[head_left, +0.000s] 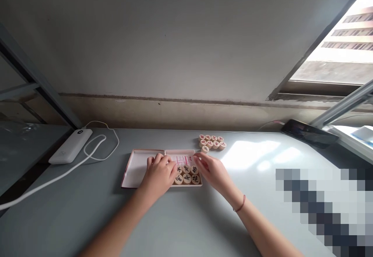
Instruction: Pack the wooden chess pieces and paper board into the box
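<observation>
A shallow, pale pink rectangular tray (136, 169) lies mid-table on a smooth grey tabletop (186, 218), with bare room before it. The left hand (159, 175) rests flat on the tray, fingers loosely spread; the right hand (214, 171) touches the round wooden discs with black characters (187, 174) at its right end, grip unclear. Round red-marked discs (212, 142) cluster well behind.

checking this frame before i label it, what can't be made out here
- Head view: the left hand covers the middle of the open box, hiding what lies under it.
- The characters on the pieces on the table are too small to read.
- Whether the right hand grips a piece is unclear.
- A pixelated patch masks the lower right.
</observation>
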Demonstrator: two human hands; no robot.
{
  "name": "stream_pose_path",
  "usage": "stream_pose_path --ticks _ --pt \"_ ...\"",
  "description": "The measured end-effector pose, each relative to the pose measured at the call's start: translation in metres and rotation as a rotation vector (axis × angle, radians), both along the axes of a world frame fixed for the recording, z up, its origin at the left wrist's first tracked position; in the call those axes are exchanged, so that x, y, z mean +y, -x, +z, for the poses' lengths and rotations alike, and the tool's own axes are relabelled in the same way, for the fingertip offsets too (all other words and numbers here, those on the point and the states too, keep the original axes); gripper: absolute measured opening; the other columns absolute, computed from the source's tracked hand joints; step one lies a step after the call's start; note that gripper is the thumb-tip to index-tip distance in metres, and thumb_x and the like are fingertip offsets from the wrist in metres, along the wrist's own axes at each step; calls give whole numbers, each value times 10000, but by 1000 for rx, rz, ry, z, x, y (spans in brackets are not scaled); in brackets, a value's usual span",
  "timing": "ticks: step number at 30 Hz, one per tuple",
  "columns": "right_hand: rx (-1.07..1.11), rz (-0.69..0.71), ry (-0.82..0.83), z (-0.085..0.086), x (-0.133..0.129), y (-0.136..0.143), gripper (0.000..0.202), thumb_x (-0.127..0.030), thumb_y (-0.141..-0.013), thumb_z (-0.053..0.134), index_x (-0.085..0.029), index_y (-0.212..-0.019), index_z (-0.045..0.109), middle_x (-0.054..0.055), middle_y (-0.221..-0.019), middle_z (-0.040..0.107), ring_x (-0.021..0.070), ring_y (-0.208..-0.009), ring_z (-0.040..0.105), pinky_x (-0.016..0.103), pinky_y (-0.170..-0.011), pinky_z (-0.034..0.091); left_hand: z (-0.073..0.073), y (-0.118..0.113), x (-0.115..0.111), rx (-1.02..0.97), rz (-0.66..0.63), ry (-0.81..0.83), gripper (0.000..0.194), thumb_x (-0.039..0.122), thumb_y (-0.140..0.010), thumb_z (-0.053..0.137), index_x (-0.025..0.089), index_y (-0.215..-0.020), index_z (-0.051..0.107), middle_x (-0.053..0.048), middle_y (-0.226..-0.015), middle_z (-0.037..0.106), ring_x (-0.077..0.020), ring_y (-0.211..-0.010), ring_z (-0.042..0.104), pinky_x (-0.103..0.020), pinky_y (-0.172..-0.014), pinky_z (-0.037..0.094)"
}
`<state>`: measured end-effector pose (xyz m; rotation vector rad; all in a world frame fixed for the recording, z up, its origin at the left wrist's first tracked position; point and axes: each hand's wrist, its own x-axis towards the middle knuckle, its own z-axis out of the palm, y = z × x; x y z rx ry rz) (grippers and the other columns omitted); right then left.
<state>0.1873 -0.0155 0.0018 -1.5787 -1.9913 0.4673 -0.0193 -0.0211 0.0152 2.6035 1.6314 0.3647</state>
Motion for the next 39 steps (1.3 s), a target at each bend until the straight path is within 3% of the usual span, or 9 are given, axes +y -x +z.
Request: stream_pose_path --ticks 3,8,12,15,22,25,30,34,39 --pt "-28 23 81 -4 -3 8 409 -423 -965 355 -211 -641 488 -17 -548 511 120 -482 406 236 -488 286 1 -5 -3 -12 -6 41 258 217 -939 434 203 -801 651 -44 -925 674 -252 -921 541 -395 -754 344" --pt "-23 18 73 -8 -2 9 427 -416 -970 351 -210 -614 465 -20 -532 488 119 -473 408 235 -482 298 -3 -9 -3 -141 0 89 137 249 -912 491 200 -865 610 -34 -889 696 -242 -929 564 -390 -789 346" --pt "33 4 -139 -4 -3 8 289 -354 -968 375 -208 -892 612 45 -785 621 148 -609 560 249 -548 427 -3 -9 -1 -287 0 66 83 248 -888 521 217 -884 598 -17 -879 703 -235 -913 587 -391 -825 364" --pt "63 147 -368 0 -7 11 246 -302 -919 499 -202 -1137 553 102 -1033 644 189 -813 620 294 -678 506 3 -11 -2 -522 13 75 102 276 -894 511 224 -923 594 -19 -922 694 -216 -901 602 -356 -824 414" --pt "72 222 -559 6 -10 14 210 -221 -902 530 -213 -1111 551 72 -938 699 174 -775 645 294 -681 529 12 -17 -8 -988 61 440 245 428 -901 509 212 -979 593 -31 -975 673 -168 -864 645 -257 -733 514" --pt "24 14 -473 7 -2 -3 211 -278 -897 509 -202 -1089 554 75 -923 702 182 -772 661 293 -653 522 7 -16 -5 -1081 103 401 233 401 -872 553 200 -987 585 -46 -994 663 -171 -908 646 -276 -801 528" --pt "-256 -279 -51 2 14 -40 134 -275 -871 478 -213 -961 555 37 -858 704 166 -579 609 266 -505 399 -2 -11 3 -1152 128 376 248 351 -840 582 199 -1034 603 -50 -980 666 -168 -898 653 -297 -814 557" --pt "-339 -268 20 2 16 -43 147 -293 -891 455 -213 -888 578 45 -832 684 164 -588 577 260 -509 350 -4 -11 2 -1115 119 400 283 281 -833 593 197 -1103 589 -50 -984 665 -161 -877 662 -289 -770 582" --pt "37 -33 -110 22 -8 -5 225 -400 -912 471 -208 -927 586 63 -914 679 145 -651 587 248 -569 430 -1 -17 -7 -825 -38 104 218 273 -875 585 208 -1082 605 -51 -989 654 -160 -832 647 -305 -783 565"
